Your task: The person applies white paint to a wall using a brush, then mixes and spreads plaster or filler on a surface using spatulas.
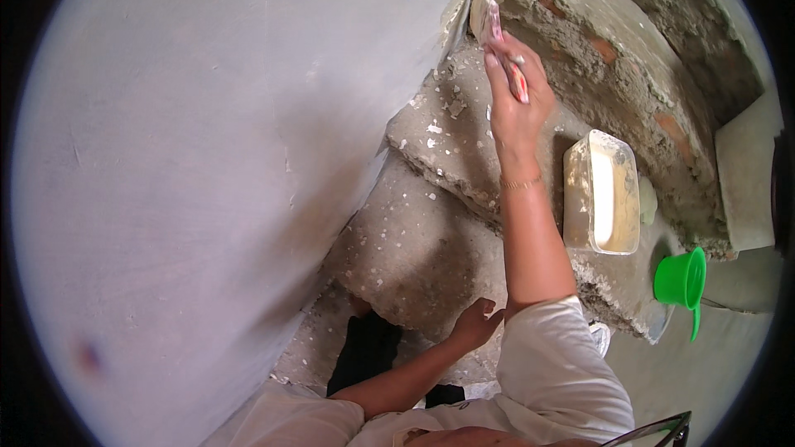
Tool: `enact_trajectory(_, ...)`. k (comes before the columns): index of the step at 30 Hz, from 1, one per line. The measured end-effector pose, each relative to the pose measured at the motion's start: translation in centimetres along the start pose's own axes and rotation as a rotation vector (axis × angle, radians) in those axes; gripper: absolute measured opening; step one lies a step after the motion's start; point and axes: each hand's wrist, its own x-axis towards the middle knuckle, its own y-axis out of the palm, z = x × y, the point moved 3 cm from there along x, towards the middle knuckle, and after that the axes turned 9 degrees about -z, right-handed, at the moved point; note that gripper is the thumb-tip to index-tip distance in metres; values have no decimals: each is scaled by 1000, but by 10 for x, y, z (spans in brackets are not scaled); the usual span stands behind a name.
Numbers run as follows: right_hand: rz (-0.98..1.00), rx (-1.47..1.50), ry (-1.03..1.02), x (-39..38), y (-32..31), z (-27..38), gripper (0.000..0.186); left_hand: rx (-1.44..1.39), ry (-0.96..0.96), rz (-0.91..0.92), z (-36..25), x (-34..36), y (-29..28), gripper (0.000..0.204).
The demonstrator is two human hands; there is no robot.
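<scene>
Upper centre: our right hand [523, 106] gripping paintbrush [494, 31]; we'd lay bristles [481, 3] flat along edge of wall [207, 157], strokes light. Lower centre: our left hand [476, 324] half-curled (seemingly empty).

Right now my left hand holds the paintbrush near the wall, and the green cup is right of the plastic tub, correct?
Not quite: the head view shows your right hand holding the paintbrush near the wall. The green cup is right of the plastic tub.
</scene>
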Motion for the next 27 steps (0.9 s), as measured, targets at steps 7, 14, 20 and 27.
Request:
enact_trajectory(7, 39, 217, 384, -24, 9, -1, 15, -22, -23, 48, 19, 5, -2, 43)
enact_trajectory(14, -413, 1067, 888, -2, -24, -21, 24, 169, 138, 143, 4, 9, 1, 45)
enact_trajectory(20, -656, 1402, 1336, -46, 19, -91, 17, -116, 485, 52, 29, 11, 16, 48)
enact_trajectory(27, -283, 652, 744, -11, -23, -31, 20, 210, 424, 213, 15, 15, 3, 49)
